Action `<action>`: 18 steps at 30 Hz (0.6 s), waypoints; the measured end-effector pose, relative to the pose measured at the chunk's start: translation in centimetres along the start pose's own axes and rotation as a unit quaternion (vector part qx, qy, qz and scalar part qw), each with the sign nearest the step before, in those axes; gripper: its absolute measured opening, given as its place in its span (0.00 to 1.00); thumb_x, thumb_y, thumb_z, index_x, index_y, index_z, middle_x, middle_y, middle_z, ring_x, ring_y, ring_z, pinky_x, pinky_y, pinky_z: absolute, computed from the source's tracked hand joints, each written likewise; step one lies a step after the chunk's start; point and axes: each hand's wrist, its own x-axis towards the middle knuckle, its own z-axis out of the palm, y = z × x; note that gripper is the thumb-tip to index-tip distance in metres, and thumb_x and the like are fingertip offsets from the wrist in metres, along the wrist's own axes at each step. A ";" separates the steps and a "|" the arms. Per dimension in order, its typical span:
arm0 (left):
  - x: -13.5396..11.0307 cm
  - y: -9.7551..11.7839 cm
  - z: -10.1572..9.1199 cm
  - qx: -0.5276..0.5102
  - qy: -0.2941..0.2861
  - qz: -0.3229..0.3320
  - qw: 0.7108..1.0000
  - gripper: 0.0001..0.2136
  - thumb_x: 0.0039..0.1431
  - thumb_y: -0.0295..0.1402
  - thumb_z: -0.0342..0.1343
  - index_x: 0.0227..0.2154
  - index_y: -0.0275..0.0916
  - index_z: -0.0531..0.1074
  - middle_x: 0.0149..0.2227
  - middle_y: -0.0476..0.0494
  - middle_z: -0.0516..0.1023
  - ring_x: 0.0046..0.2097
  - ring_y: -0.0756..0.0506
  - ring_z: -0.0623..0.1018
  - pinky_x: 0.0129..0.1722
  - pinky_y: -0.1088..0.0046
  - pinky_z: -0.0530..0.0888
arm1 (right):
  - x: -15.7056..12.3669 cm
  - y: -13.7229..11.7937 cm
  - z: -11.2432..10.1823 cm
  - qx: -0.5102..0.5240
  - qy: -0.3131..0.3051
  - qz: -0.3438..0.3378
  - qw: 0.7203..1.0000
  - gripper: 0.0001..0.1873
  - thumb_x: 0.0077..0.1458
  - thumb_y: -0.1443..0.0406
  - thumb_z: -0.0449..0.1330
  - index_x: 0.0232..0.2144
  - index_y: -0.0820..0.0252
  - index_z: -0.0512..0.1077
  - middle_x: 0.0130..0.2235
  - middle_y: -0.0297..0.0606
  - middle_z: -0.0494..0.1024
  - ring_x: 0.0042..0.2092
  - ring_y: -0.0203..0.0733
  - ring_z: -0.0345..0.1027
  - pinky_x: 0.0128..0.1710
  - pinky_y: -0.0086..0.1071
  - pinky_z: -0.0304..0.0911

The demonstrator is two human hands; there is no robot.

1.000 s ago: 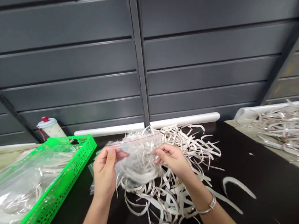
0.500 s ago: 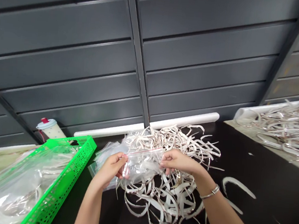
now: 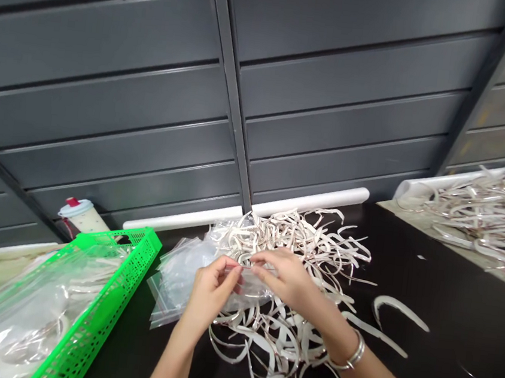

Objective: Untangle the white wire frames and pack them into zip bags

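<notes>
Between my two hands is a clear zip-lock bag (image 3: 253, 288) with a red line along its top edge. My left hand (image 3: 218, 281) pinches the bag's top at its left side. Close by, my right hand (image 3: 282, 273) has its fingers closed on the same edge, farther right; a silver bangle is on that wrist. Under and behind the bag lies a tangled heap of thin white curved strips (image 3: 281, 342) with shiny brownish edges. More flat clear bags (image 3: 174, 283) are stacked left of my left hand. What the held bag contains is partly hidden.
A green plastic basket (image 3: 136, 261) holding a large clear bag of strips stands at the left. Behind it is a lidded cup (image 3: 85, 216). White tubes (image 3: 314, 200) line the grey panelled wall. Two loose strips (image 3: 402, 310) and another heap (image 3: 493, 220) lie to the right.
My hands have come closer together along the bag's top edge, the left moving right and the right moving left. More of the bag stack at the left now shows.
</notes>
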 end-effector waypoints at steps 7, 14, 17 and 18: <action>-0.2 0.1 -0.7 0.067 0.013 0.030 0.997 0.11 0.57 0.40 0.53 0.25 0.39 0.70 0.22 0.48 0.78 0.24 0.46 0.77 0.27 0.73 0.72 | 0.2 0.6 -0.4 0.008 -0.059 0.033 0.998 0.16 0.59 0.63 0.52 0.22 0.60 0.70 0.22 0.32 0.71 0.26 0.37 0.63 0.30 0.31 0.55; 0.7 -0.6 -2.1 -0.082 0.109 -0.014 0.991 0.15 0.52 0.45 0.58 0.26 0.38 0.68 0.24 0.48 0.77 0.24 0.47 0.78 0.26 0.73 0.73 | 0.5 3.6 -3.5 0.139 -0.013 0.121 0.983 0.14 0.56 0.61 0.54 0.21 0.60 0.69 0.25 0.35 0.73 0.30 0.40 0.67 0.34 0.34 0.61; 0.9 -0.4 -2.2 -0.168 0.148 -0.017 0.974 0.16 0.48 0.46 0.61 0.24 0.38 0.66 0.22 0.48 0.77 0.24 0.47 0.78 0.24 0.75 0.72 | 0.6 3.7 -2.6 0.276 -0.015 0.127 0.953 0.11 0.53 0.59 0.58 0.37 0.61 0.70 0.36 0.39 0.76 0.38 0.42 0.70 0.40 0.37 0.64; 0.9 -0.3 -2.2 -0.193 0.156 -0.014 0.969 0.16 0.47 0.45 0.62 0.24 0.38 0.66 0.22 0.48 0.77 0.24 0.48 0.78 0.24 0.77 0.72 | 0.7 3.7 -2.1 0.302 -0.032 0.131 0.944 0.18 0.51 0.60 0.61 0.44 0.60 0.68 0.41 0.41 0.76 0.42 0.43 0.70 0.42 0.38 0.64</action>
